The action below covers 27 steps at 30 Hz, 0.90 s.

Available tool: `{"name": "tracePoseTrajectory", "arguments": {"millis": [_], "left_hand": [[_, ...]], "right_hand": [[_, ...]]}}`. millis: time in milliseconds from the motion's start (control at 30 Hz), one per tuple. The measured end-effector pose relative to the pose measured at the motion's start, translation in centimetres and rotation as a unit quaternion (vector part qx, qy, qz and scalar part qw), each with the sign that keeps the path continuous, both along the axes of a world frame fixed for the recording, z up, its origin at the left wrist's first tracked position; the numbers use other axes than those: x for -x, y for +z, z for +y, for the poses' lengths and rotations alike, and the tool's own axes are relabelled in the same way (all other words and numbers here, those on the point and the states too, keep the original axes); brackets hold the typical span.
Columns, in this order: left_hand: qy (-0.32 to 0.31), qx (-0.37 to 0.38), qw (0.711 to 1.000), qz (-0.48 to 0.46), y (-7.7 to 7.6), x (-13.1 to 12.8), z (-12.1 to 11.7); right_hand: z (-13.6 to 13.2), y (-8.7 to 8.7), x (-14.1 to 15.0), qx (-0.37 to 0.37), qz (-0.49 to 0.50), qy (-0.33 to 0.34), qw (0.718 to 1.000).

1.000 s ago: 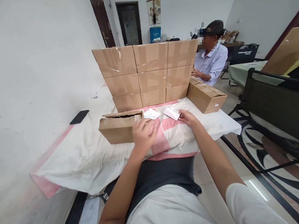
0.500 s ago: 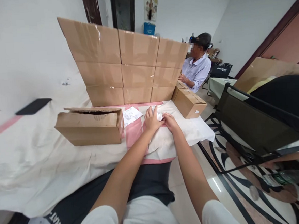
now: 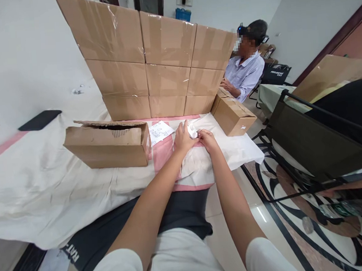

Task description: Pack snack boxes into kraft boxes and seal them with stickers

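I hold a small white object [image 3: 192,130] between my two hands, just above or on the white-and-pink cloth [image 3: 198,161]. My right hand [image 3: 207,140] pinches its right edge; my left hand [image 3: 183,138] curls around its left side, though how tightly I cannot tell. My fingers cover too much to tell its long axis or which way it points.

Just left of my grip lies a white paper sheet [image 3: 160,131] printed with outline drawings, its writing unreadable. Right of my grip, a closed brown cardboard box [image 3: 235,114] bears a tiny white label, too small to read.
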State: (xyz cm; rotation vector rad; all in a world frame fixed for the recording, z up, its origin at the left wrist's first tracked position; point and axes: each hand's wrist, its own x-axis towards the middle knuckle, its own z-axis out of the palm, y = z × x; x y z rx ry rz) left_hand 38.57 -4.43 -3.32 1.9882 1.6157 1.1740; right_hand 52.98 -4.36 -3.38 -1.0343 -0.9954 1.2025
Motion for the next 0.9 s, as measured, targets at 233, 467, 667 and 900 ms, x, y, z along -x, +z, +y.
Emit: {"name": "tracePoseTrajectory", "arguments": {"millis": [233, 467, 667, 900], "left_hand": [[0.002, 0.039, 0.999, 0.020, 0.3, 0.2, -0.1], [-0.007, 0.026, 1.000, 0.016, 0.3, 0.3, -0.2], [-0.010, 0.020, 1.000, 0.005, 0.2, 0.2, 0.0], [-0.005, 0.030, 1.000, -0.001, 0.3, 0.3, -0.1]], "right_hand": [[-0.3, 0.2, 0.0, 0.008, -0.001, -0.005, 1.000], [-0.6, 0.5, 0.0, 0.014, 0.016, -0.027, 0.999], [-1.1, 0.8, 0.1, 0.018, 0.030, -0.031, 0.999], [-1.3, 1.0, 0.0, 0.011, 0.055, -0.031, 0.998]]}}
